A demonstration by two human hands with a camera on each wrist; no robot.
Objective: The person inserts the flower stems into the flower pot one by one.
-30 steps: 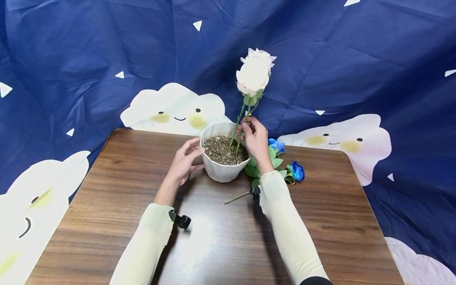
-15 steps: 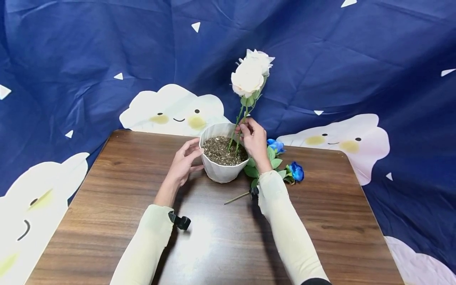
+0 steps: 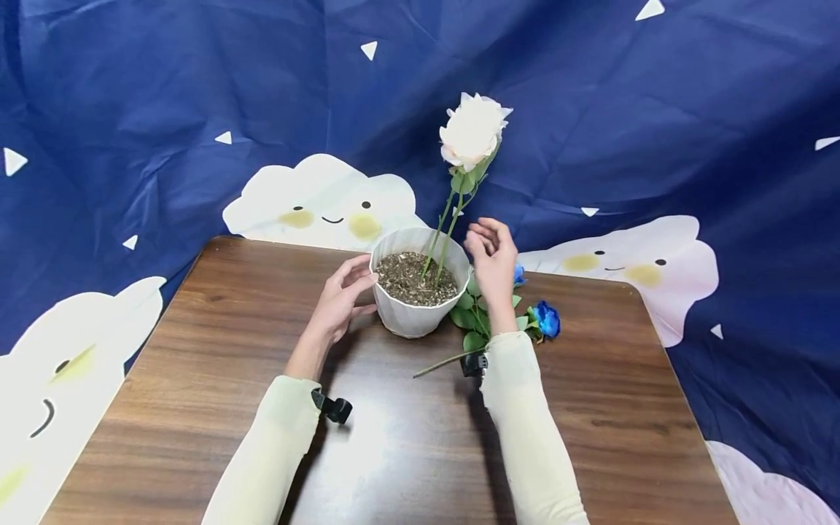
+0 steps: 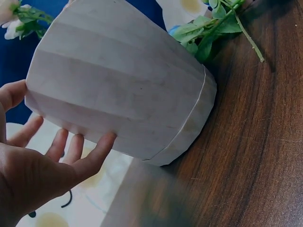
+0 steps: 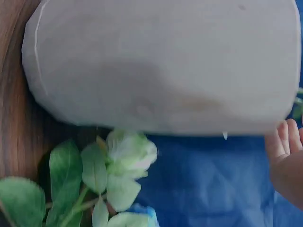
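The white plant pot (image 3: 417,321) stands upright, with brown soil (image 3: 407,281) inside. Two green stems (image 3: 450,233) rise out of the soil, leaning right, with white rose heads (image 3: 471,135) overlapping at the top. My left hand (image 3: 342,297) rests against the pot's left side; in the left wrist view its spread fingertips (image 4: 108,138) touch the outer wall and the thumb is at the rim. My right hand (image 3: 494,257) hovers just right of the rim, apart from the stems, fingers loosely bent and holding nothing.
Behind and below my right wrist, blue roses (image 3: 547,319) with green leaves (image 3: 464,318) lie on the wooden table (image 3: 407,467). One bare stem end points toward the table's front. A pale rose head (image 5: 132,151) shows beside the pot. A blue cloth (image 3: 558,87) hangs behind.
My right hand has let go of the rose stem and moved to the right, away from the pot. The rose heads have swayed slightly. My left hand stays at the pot.
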